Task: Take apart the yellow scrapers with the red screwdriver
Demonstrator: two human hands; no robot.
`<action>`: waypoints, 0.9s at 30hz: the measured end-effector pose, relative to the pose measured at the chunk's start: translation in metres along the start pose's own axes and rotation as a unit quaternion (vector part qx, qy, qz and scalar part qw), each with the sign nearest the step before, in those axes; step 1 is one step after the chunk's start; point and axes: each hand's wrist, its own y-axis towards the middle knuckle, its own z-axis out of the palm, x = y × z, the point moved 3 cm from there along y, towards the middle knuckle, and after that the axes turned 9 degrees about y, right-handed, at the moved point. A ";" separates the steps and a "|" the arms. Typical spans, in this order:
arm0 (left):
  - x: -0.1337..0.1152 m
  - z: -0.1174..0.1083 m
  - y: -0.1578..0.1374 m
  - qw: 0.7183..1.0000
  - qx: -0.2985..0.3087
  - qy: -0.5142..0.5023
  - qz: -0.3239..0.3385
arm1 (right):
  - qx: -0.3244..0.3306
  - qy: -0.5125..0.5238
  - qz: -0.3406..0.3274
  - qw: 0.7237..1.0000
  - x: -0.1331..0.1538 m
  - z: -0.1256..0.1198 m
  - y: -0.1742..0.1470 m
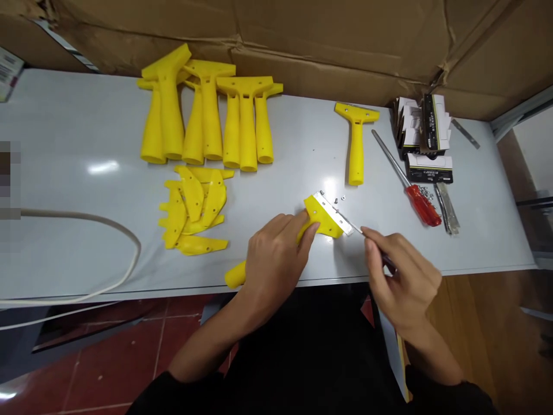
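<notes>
My left hand point(276, 248) is closed around a yellow plastic scraper point(330, 223), with its handle end sticking out below the palm. Along the scraper's head lies a bright metal blade point(323, 203). Pinched in my right hand point(400, 276) is a thin pointed metal tool point(356, 228) with a dark rear end. Its tip touches or hovers just over the blade; I cannot tell which. A small screw point(336, 201) and a nut point(343, 197) rest on the table just beyond the scraper head.
Several yellow scraper handles point(211, 115) stand at the back left, with yellow cover plates point(194, 207) before them. One scraper point(356, 144) lies farther right. Beside it are a red-handled screwdriver point(421, 202), loose nuts point(427, 193) and small boxes point(427, 138). A white cable point(129, 230) crosses the left.
</notes>
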 end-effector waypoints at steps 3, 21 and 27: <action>0.009 -0.013 -0.002 0.999 -0.028 -0.028 -0.019 | 0.037 0.023 0.010 0.999 -0.023 -0.008 0.020; 0.014 -0.038 -0.001 0.985 0.028 -0.167 0.003 | -0.022 0.040 0.037 0.998 -0.077 -0.025 0.049; 0.018 -0.046 0.005 0.980 0.053 -0.167 -0.097 | 0.027 -0.109 -0.017 0.993 -0.112 -0.007 0.004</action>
